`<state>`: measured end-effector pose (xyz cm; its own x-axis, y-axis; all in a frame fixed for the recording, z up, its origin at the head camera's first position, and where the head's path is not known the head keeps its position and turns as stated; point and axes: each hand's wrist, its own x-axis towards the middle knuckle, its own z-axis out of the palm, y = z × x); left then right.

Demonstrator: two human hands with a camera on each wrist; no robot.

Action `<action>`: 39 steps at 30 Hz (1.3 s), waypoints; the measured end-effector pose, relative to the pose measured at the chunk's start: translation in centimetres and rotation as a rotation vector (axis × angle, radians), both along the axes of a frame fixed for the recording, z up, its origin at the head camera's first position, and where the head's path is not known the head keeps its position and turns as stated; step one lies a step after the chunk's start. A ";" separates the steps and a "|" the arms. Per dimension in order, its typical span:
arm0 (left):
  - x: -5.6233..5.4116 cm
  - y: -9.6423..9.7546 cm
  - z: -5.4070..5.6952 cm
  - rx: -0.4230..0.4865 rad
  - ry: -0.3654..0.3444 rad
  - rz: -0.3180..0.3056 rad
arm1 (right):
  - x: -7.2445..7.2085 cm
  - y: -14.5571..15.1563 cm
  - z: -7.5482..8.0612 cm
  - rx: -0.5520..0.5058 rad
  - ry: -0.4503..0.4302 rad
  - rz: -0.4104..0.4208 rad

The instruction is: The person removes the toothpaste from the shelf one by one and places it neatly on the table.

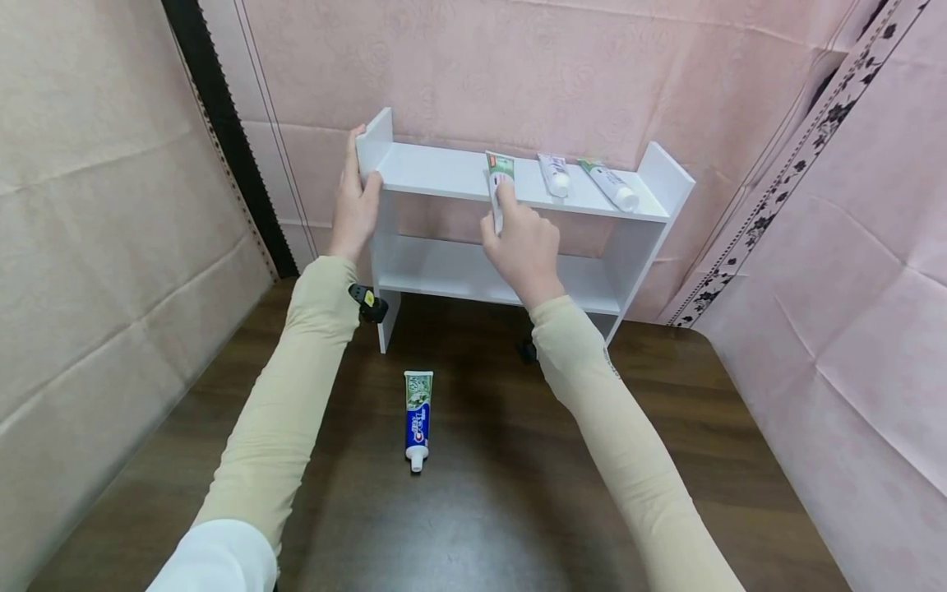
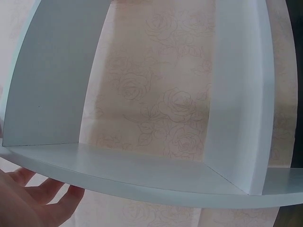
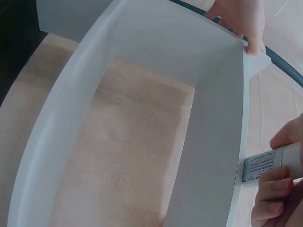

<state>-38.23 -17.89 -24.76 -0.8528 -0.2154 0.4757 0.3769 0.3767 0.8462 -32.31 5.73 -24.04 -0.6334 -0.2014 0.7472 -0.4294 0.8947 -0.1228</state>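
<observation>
A white two-tier shelf stands against the back cloth. My left hand grips its left side panel; in the left wrist view fingers lie along the panel's outer face. My right hand holds a toothpaste tube by its cap end, with the green-printed end over the front edge of the upper board. The right wrist view shows thumb and fingers around the white cap. To its right, a small white tube and a green-ended toothpaste tube lie on that board, caps forward.
A blue, green and white Crest toothpaste tube lies on the dark wooden table in front of the shelf, cap towards me. Pink patterned cloth hangs behind and at the right, and pale cloth at the left.
</observation>
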 end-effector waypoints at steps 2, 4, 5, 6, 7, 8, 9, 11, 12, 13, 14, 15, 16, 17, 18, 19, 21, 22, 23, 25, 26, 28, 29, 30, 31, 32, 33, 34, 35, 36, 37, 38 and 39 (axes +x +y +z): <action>0.1 0.0 0.0 0.000 -0.003 -0.001 | 0.2 0.1 -0.4 0.014 0.030 -0.005; 0.1 0.0 0.1 0.001 -0.006 -0.003 | 0.4 0.1 -0.8 0.027 0.059 -0.009; 0.2 0.0 0.1 0.002 -0.005 -0.005 | 0.4 0.2 -0.9 0.030 0.073 -0.008; 0.2 0.0 0.2 0.001 -0.002 -0.006 | 0.5 0.2 -1.1 0.031 0.084 -0.007; 0.2 0.0 0.2 0.001 0.001 -0.006 | 0.6 0.2 -1.2 0.033 0.095 -0.007; 0.2 0.0 0.2 0.001 0.003 -0.005 | 0.7 0.2 -1.3 0.033 0.103 -0.004; 0.2 0.0 0.3 0.000 0.006 -0.005 | 0.8 0.3 -1.4 0.030 0.108 0.001; 0.2 0.0 0.3 -0.001 0.009 -0.005 | 1.1 0.4 -1.6 0.026 0.114 0.008; 0.2 0.0 0.4 0.003 0.010 -0.007 | 1.2 0.5 -1.7 0.023 0.112 0.011; 0.1 0.0 0.4 0.007 0.010 -0.010 | 1.4 0.6 -1.9 0.022 0.110 0.014; 0.1 0.0 0.4 0.013 0.009 -0.016 | 1.6 0.7 -2.0 0.019 0.107 0.020; 0.1 -0.1 0.4 0.023 0.010 -0.025 | 1.7 0.8 -2.1 0.017 0.102 0.026; 0.0 -0.2 0.4 0.034 0.011 -0.033 | 1.9 0.9 -2.3 0.017 0.099 0.031; 0.0 -0.2 0.5 0.045 0.011 -0.042 | 2.1 1.0 -2.4 0.017 0.096 0.035; -0.1 -0.3 0.5 0.055 0.009 -0.050 | 2.3 1.1 -2.5 0.013 0.092 0.042; -0.1 -0.4 0.5 0.064 0.006 -0.055 | 2.4 1.2 -2.6 0.009 0.089 0.048; -0.1 -0.5 0.5 0.079 -0.008 -0.058 | 2.8 1.4 -2.6 -0.005 0.082 0.067; 0.0 -0.5 0.6 0.084 -0.017 -0.058 | 3.0 1.5 -2.7 -0.013 0.080 0.075; 0.1 -0.5 0.6 0.086 -0.029 -0.057 | 3.2 1.6 -2.8 -0.023 0.078 0.084; 0.4 -0.6 0.6 0.090 -0.048 -0.054 | 3.6 1.8 -3.0 -0.046 0.076 0.108; 0.5 -0.6 0.6 0.090 -0.055 -0.053 | 3.7 1.8 -3.1 -0.057 0.076 0.121; 0.7 -0.6 0.6 0.091 -0.062 -0.058 | 3.9 2.0 -3.5 -0.078 0.080 0.141; 0.8 -0.6 0.6 0.091 -0.064 -0.061 | 4.0 2.1 -3.7 -0.090 0.083 0.152; 0.9 -0.5 0.6 0.091 -0.065 -0.063 | 4.2 2.2 -3.9 -0.103 0.088 0.164; 1.0 -0.5 0.6 0.091 -0.067 -0.067 | 4.3 2.3 -4.0 -0.117 0.094 0.175; 1.0 -0.5 0.7 0.093 -0.068 -0.071 | 4.4 2.4 -4.3 -0.129 0.101 0.186; 1.1 -0.5 0.7 0.093 -0.071 -0.075 | 4.6 2.5 -4.4 -0.142 0.111 0.199; 1.2 -0.5 0.7 0.094 -0.075 -0.078 | 4.7 2.6 -4.6 -0.152 0.122 0.211; 1.2 -0.5 0.7 0.096 -0.077 -0.084 | 4.8 2.6 -4.8 -0.162 0.134 0.222; 1.3 -0.4 0.7 0.098 -0.079 -0.087 | 5.0 2.7 -5.0 -0.172 0.147 0.233; 1.3 -0.4 0.8 0.101 -0.079 -0.091 | 5.1 2.7 -5.1 -0.178 0.158 0.243; 1.3 -0.4 0.8 0.103 -0.080 -0.094 | 5.3 2.8 -5.3 -0.182 0.168 0.255; 1.3 -0.4 0.8 0.104 -0.077 -0.096 | 5.4 2.8 -5.4 -0.187 0.176 0.267</action>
